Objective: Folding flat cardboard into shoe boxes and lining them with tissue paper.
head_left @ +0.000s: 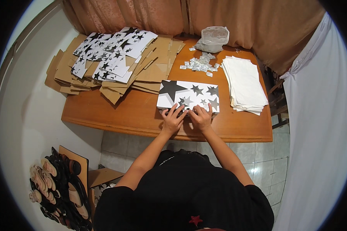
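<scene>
A white box (185, 89) printed with black and grey stars stands near the front edge of the wooden table (142, 109), its top closed. My left hand (172, 121) and my right hand (201, 119) rest side by side at the box's near edge. The fingers of both are apart, with fingertips touching the top near the front rim. My thumbs point inward and come close to each other at the middle. Much of the box's front face is hidden by my hands.
Flat brown cardboard blanks (150, 71) and star-printed ones (115, 52) are piled at the left. Behind the box lie small silvery packets (200, 63) and a clear plastic bag (214, 38). White paper sheets (245, 82) are stacked at the right. Shoes (59, 184) stand lower left.
</scene>
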The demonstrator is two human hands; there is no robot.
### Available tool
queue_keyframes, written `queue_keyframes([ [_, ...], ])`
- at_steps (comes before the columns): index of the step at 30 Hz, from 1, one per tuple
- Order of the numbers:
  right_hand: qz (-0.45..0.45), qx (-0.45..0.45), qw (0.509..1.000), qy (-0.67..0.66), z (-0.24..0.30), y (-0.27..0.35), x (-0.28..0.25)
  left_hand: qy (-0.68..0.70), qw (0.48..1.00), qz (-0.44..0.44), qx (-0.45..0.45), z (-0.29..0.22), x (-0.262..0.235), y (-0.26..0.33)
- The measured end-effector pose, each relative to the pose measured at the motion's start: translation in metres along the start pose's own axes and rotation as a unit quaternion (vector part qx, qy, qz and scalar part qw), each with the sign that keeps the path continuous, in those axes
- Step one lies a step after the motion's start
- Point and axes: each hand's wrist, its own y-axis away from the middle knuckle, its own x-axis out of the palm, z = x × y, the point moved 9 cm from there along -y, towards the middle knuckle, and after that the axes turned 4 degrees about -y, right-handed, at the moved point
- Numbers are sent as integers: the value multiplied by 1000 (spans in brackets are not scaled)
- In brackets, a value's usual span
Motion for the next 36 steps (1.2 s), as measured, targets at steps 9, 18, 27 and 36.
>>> queue_keyframes([
  [9,32,78,996,-36,-8,-17,2,-5,1000,-20,-15,2,-1,-4],
  [18,93,129,982,-97,-34,-38,10,34,995,8,-98,13,5,-15],
  [27,299,282,911,29,-146,-38,44,64,992,42,-105,19,7,-29],
  [36,322,317,872,-189,-147,19,15,60,971,-12,-232,20,-28,18],
])
